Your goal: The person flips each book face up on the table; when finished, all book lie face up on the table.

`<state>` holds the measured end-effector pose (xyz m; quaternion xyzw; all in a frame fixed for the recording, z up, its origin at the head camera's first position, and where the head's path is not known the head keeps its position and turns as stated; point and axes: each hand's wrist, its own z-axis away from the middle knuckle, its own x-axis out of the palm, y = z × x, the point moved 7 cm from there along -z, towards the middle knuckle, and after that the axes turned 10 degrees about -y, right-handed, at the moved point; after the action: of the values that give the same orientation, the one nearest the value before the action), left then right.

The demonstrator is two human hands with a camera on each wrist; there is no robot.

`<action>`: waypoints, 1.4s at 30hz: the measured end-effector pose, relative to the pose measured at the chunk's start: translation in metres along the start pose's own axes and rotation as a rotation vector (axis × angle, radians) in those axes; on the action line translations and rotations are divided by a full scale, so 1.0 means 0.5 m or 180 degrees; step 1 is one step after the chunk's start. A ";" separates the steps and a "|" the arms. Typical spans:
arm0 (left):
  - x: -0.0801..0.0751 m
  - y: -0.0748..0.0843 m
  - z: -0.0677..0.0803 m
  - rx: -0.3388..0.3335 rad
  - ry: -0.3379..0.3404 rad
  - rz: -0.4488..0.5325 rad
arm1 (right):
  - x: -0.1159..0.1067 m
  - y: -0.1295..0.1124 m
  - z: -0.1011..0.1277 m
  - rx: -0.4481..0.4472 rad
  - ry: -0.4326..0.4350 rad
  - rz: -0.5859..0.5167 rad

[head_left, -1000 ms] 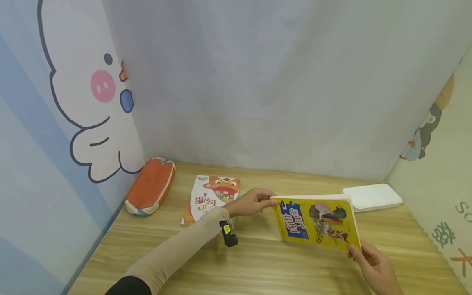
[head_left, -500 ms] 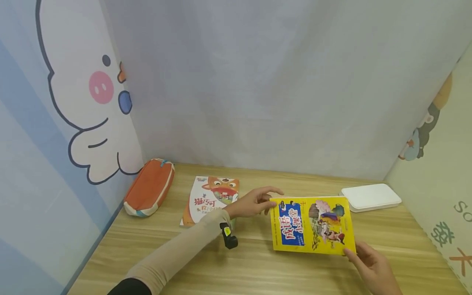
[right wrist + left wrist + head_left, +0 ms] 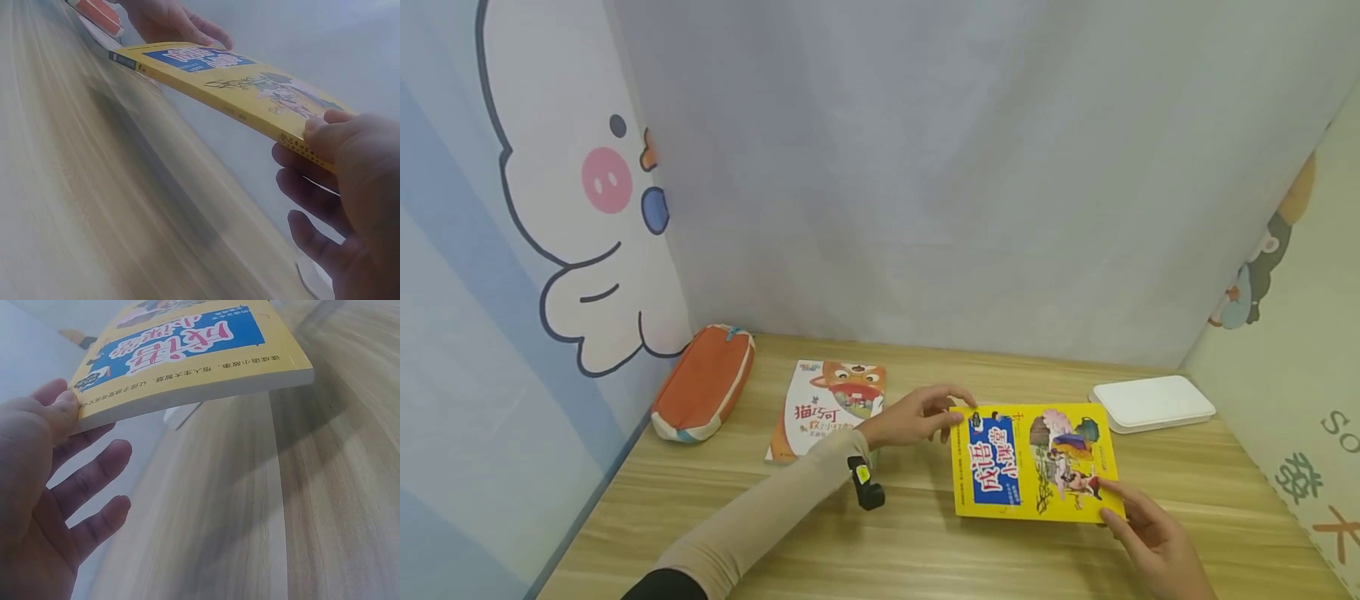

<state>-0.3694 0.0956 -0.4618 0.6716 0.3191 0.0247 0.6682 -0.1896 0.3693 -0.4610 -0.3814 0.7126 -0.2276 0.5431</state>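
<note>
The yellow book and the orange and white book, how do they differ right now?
The yellow book is gripped by both the left hand and the right hand; the orange and white book lies untouched on the table. The yellow book sits nearer the white box, the other nearer the orange pouch. Both show cartoon covers.

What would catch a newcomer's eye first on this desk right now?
The bright yellow book, held just above the wooden desk by its corners: left hand at the far-left one, right hand at the near-right. Left of it lie an orange-and-white book and an orange pencil case; a white box sits far right.
</note>
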 end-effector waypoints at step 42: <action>0.010 -0.013 0.003 -0.0233 -0.0240 -0.0001 | 0.008 0.013 0.001 0.0046 -0.0343 -0.0099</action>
<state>-0.3674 0.0961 -0.4700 0.6471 0.2928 0.0109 0.7038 -0.1917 0.3701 -0.4681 -0.4002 0.6746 -0.2202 0.5799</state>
